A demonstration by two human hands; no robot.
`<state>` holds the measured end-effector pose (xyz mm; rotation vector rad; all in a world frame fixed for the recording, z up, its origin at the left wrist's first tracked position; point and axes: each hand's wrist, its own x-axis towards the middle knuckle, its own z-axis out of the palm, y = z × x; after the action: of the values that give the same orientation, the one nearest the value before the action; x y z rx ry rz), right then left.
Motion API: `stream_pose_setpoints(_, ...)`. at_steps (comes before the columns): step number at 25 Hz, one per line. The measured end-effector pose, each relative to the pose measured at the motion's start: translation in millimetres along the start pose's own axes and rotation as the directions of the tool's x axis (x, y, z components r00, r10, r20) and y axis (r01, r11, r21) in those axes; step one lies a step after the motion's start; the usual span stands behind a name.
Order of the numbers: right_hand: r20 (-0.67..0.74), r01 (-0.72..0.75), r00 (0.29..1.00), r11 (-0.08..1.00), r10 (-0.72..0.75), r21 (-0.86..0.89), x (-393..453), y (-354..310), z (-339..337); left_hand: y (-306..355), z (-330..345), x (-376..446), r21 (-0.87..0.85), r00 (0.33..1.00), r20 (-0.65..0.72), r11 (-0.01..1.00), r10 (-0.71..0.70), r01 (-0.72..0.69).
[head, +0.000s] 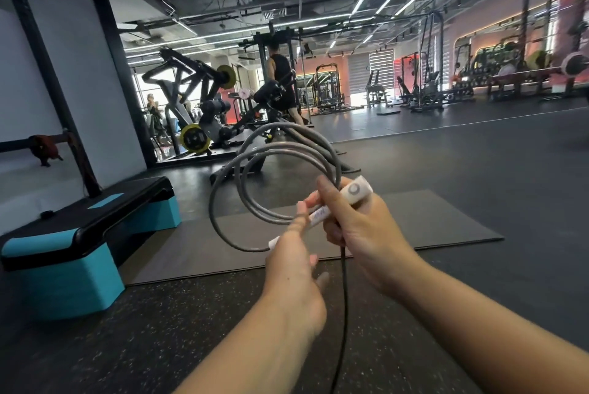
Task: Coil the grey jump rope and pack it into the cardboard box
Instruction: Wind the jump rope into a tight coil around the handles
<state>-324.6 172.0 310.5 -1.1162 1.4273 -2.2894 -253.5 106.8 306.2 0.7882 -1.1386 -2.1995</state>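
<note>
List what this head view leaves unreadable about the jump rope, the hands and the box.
- Cardboard box: nowhere in the head view.
- Jump rope free end: runs off the bottom edge.
- Second handle: print blurred, partly behind left hand.
- Right hand hides its grip.

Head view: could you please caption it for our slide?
Right hand holds coiled grey jump rope by its white handles; left hand open beside it.
</note>
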Motion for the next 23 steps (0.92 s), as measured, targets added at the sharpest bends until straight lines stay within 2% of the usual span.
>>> stream_pose_setpoints(1, 0.027, 0.015, 1.0, 0.996, -0.012, -0.089, 4.1, -5.7, -2.2, 4.7, -6.2, 0.9, 0.031, 0.993, -0.109, 0.999, 0.034, -0.031)
stream_pose_setpoints(2, 0.055, 0.026, 0.998, 0.982, -0.016, -0.188, 8.0, -12.2, -5.4, 10.9, -11.8, -0.4, 0.104, 0.965, -0.227, 0.988, 0.132, -0.111)
stream_pose_setpoints(3, 0.093, 0.049, 0.995, 0.955, -0.022, -0.291, 12.2, -19.4, -9.6, 18.0, -16.9, -3.1, 0.263, 0.905, -0.277, 0.931, 0.323, -0.252)
stream_pose_setpoints(4, 0.138, 0.072, 0.99, 0.916, -0.019, -0.394, 16.1, -27.0, -13.2, 25.4, -21.8, -6.3, 0.484, 0.791, -0.197, 0.759, 0.579, -0.435)
stream_pose_setpoints(5, 0.186, 0.093, 0.983, 0.865, 0.0, -0.493, 19.2, -33.5, -15.8, 32.1, -26.4, -7.6, 0.671, 0.584, 0.03, 0.417, 0.811, -0.613)
stream_pose_setpoints(6, 0.232, 0.106, 0.972, 0.802, 0.041, -0.587, 21.2, -38.5, -16.9, 42.5, -28.4, -9.0, 0.729, 0.316, 0.345, -0.04, 0.884, -0.683)
stream_pose_setpoints(7, 0.268, 0.115, 0.959, 0.733, 0.095, -0.67, 23.8, -40.7, -17.5, 54.3, -27.5, -7.1, 0.638, 0.091, 0.649, -0.475, 0.756, -0.606)
stream_pose_setpoints(8, 0.292, 0.121, 0.944, 0.668, 0.151, -0.734, 25.7, -42.5, -17.0, 65.4, -23.8, -5.5, 0.459, -0.003, 0.857, -0.765, 0.516, -0.452)
stream_pose_setpoints(9, 0.313, 0.129, 0.929, 0.619, 0.197, -0.775, 27.6, -44.1, -15.8, 75.0, -18.3, -2.8, 0.283, 0.024, 0.957, -0.908, 0.29, -0.309)
stream_pose_setpoints(10, 0.331, 0.136, 0.914, 0.591, 0.235, -0.795, 27.9, -47.3, -13.9, 81.7, -12.4, 0.1, 0.16, 0.105, 0.985, -0.959, 0.139, -0.233)
stream_pose_setpoints(11, 0.349, 0.14, 0.899, 0.582, 0.265, -0.801, 29.0, -50.5, -13.4, 85.4, -7.5, 3.6, 0.098, 0.171, 0.983, -0.97, 0.059, -0.225)
stream_pose_setpoints(12, 0.357, 0.135, 0.887, 0.577, 0.292, -0.806, 29.3, -55.2, -13.6, 87.4, -3.9, 5.3, 0.07, 0.197, 0.98, -0.97, 0.024, -0.233)
stream_pose_setpoints(14, 0.368, 0.138, 0.875, 0.567, 0.315, -0.812, 29.4, -62.4, -13.5, 88.5, -4.7, 7.8, 0.051, 0.167, 0.986, -0.971, 0.012, -0.233)
stream_pose_setpoints(16, 0.358, 0.145, 0.886, 0.559, 0.293, -0.816, 31.3, -62.4, -14.2, 94.1, -8.1, 11.3, 0.076, 0.156, 0.987, -0.961, 0.034, -0.268)
stream_pose_setpoints(19, 0.322, 0.17, 0.906, 0.46, 0.275, -0.872, 30.1, -59.0, -21.6, 98.9, -16.2, 16.9, 0.238, 0.219, 0.959, -0.929, 0.179, -0.283)
stream_pose_setpoints(22, 0.352, 0.158, 0.872, 0.485, 0.341, -0.86, 20.2, -55.0, -24.4, 86.8, -24.6, 15.5, 0.343, 0.311, 0.914, -0.906, 0.26, -0.25)
stream_pose_setpoints(23, 0.386, 0.203, 0.858, 0.464, 0.34, -0.862, 18.4, -52.1, -22.4, 80.8, -23.6, 13.3, 0.343, 0.318, 0.911, -0.912, 0.263, -0.227)
